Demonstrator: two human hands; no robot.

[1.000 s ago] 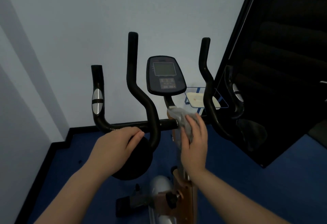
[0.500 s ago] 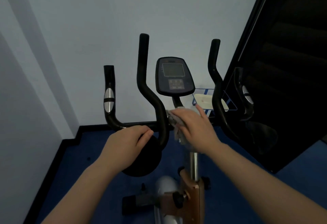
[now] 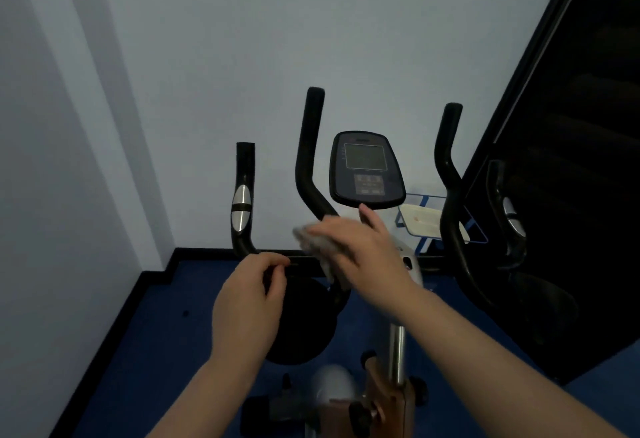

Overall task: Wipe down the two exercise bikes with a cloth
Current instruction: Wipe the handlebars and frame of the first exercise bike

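Cloth (image 3: 322, 247): grey, bunched, pressed against crossbar (image 3: 301, 261) of bike (image 3: 396, 344) where inner left grip (image 3: 308, 160) rises, just below console (image 3: 367, 169). Held under right hand (image 3: 367, 254), palm down, fingers laid flat over cloth and pointing left; blurred, so grip detail cannot be told beyond that. One fold hanging loose below crossbar.

Left hand (image 3: 249, 299): curled around crossbar near outer left grip (image 3: 242, 202), thumb and fingers closed on tube, steadying frame. Right forearm crossing in from lower right, passing over post (image 3: 396, 351); left forearm in from lower left.

Risks, as judged:
- Loose fold snagging on grip junction or knob (image 3: 362, 413) lower down; caused by wiping with cloth half gathered.
- Knuckles striking console underside; caused by close clearance above right hand.
- Console buttons and screen missed or pressed hard; caused by wiping blind near panel.
- Sensor plates (image 3: 241, 209) on outer grips skipped; well apart from current wiping zone.
- Right grips (image 3: 450, 195) near dark panel (image 3: 571, 160) at right edge hard to reach; little room.

Second bike: not in view.
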